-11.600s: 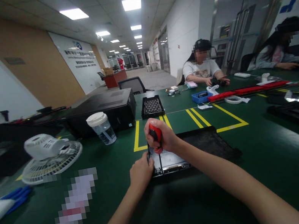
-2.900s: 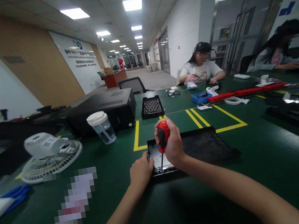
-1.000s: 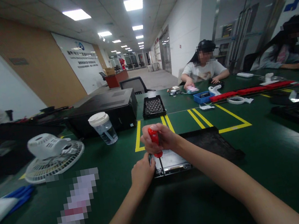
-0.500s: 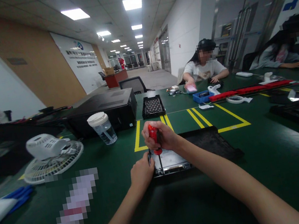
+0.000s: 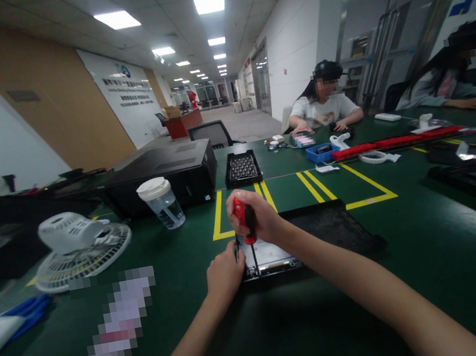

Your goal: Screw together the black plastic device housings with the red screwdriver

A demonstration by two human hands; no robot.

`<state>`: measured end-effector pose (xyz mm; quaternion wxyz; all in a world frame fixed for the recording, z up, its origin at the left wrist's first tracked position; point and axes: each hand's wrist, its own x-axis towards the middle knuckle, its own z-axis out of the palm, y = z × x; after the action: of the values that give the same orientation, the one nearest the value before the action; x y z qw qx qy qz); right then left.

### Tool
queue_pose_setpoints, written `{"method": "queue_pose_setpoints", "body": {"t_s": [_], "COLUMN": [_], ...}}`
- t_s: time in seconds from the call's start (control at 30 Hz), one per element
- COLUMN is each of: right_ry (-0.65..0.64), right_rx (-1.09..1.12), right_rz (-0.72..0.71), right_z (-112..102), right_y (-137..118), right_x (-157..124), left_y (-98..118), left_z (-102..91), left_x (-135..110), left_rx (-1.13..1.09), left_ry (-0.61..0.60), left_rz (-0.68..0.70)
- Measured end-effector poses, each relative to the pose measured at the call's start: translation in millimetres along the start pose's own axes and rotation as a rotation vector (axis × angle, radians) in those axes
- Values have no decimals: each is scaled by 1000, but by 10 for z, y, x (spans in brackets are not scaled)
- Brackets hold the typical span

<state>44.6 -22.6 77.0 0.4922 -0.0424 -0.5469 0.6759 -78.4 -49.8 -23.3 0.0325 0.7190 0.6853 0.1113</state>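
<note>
My right hand (image 5: 256, 214) is wrapped round the red and black handle of a screwdriver (image 5: 239, 209). The screwdriver stands upright, its dark shaft reaching down to the near left part of a silver metal plate (image 5: 272, 253). That plate lies at the left end of a flat black panel (image 5: 333, 225) on the green table. At the panel's left edge, my left hand (image 5: 226, 273) is closed on the rim, fingers partly hidden behind it. Whether a screw sits under the tip is too small to make out.
Around the work stand a cup of water (image 5: 162, 203), a white fan (image 5: 82, 248), a black computer case (image 5: 159, 176) and a black tray (image 5: 242, 168). Blue and white gloves (image 5: 7, 329) lie left. A co-worker (image 5: 321, 102) sits across the table (image 5: 424, 292).
My right hand has turned slightly on the screwdriver handle. My left hand and the panel keep their place; the whole view has shifted a little.
</note>
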Motion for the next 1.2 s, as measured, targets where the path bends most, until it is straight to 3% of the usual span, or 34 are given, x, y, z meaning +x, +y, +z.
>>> {"method": "queue_pose_setpoints", "body": {"t_s": [0.67, 1.2], "right_ry": [311, 610], "right_rx": [-218, -361], "right_rz": [-152, -262], "right_z": [242, 329], "right_y": [6, 28], "right_x": [-150, -165], "left_y": [46, 26], "left_z": [-85, -39], "left_x": [-25, -17], "left_rx": [8, 16], "left_ry": [-49, -26], "left_rz": [-25, -8]}}
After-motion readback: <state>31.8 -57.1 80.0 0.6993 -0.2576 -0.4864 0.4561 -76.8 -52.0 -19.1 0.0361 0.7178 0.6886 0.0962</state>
